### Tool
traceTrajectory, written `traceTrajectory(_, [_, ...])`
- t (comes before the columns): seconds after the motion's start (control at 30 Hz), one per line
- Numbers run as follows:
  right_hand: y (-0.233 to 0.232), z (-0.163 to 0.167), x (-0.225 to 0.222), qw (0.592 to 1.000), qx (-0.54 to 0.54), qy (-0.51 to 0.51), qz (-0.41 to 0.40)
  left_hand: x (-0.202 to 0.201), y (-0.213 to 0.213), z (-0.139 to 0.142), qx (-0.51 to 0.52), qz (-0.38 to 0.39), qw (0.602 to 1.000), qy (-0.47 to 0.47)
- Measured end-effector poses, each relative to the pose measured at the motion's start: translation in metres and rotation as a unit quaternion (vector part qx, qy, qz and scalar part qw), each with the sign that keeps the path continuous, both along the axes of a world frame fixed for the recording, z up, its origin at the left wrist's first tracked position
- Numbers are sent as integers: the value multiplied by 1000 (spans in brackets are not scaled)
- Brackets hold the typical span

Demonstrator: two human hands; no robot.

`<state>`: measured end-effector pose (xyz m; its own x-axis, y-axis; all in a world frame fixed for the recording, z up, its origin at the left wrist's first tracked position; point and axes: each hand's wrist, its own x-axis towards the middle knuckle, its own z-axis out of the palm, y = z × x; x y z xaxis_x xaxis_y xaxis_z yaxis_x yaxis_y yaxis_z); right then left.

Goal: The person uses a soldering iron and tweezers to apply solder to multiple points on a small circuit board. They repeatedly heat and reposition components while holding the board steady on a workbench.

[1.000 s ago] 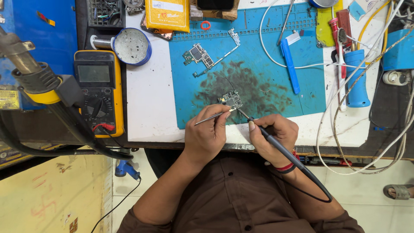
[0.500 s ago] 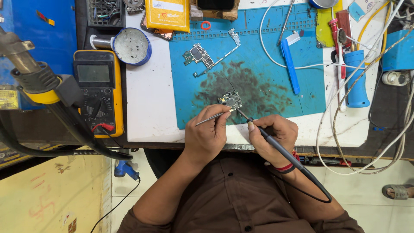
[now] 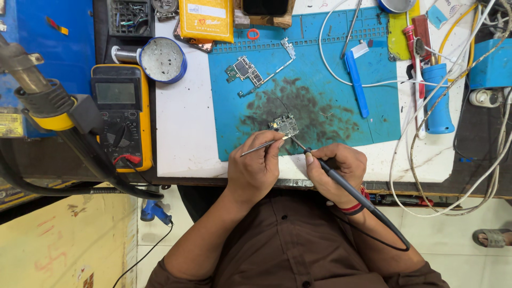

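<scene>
A yellow pouch [image 3: 207, 18] with a white label patch lay flat at the far edge of the desk [image 3: 184, 122], just left of the blue work mat [image 3: 325, 106]. A small red ring [image 3: 253, 34] sat on the mat's top edge beside it. At the far right corner a pale card [image 3: 441, 13] lay tilted over a yellow sheet [image 3: 399, 29]. A yellow multimeter [image 3: 120, 114] lay off the desk's left edge, with a round blue-rimmed tin [image 3: 161, 60] above it.

Your left hand [image 3: 256, 170] came up from below with the wrist straight, thumb and forefinger pinched on slim metal tweezers [image 3: 261, 148]. The tweezers' long axis ran low-left to high-right, tips toward the small circuit board [image 3: 286, 126]. Your right hand [image 3: 338, 170] was curled shut around a black soldering iron [image 3: 341, 184], held like a pen. Its long axis ran from lower right, where the cable trailed over your wrist, up-left to the fine tip at the board's near edge.

The small circuit board lay flat on the dark scorched patch of the mat, just beyond both hands, its longer side roughly across your view. A second, longer board [image 3: 248, 72] lay further up the mat, well apart, slanting up to the right.
</scene>
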<state>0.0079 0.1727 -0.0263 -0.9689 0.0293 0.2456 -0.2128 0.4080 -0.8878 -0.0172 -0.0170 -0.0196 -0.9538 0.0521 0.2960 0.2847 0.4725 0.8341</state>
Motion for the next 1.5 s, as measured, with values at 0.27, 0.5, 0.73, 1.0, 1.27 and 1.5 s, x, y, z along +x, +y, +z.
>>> traceTrajectory(0.27, [-1, -1, 0, 999, -19, -20, -16, 0, 0, 0, 1, 1, 1000, 4])
traceTrajectory(0.5, [1, -1, -1, 1000, -6, -9, 2, 1, 0, 0, 0, 0, 1000, 1])
traceTrajectory(0.73, [-1, 0, -1, 1000, -3, -5, -5, 0, 0, 0, -5, 3, 1000, 16])
traceTrajectory(1.0, [-2, 1, -1, 1000, 10, -3, -10, -1, 0, -1, 4, -3, 1000, -1])
traceTrajectory(1.27, [0, 1, 0, 1000, 10, 5, -4, 0, 0, 2, 0, -2, 1000, -3])
traceTrajectory(1.5, [0, 3, 1, 1000, -4, -7, -9, 2, 1, 3, 1, -2, 1000, 0])
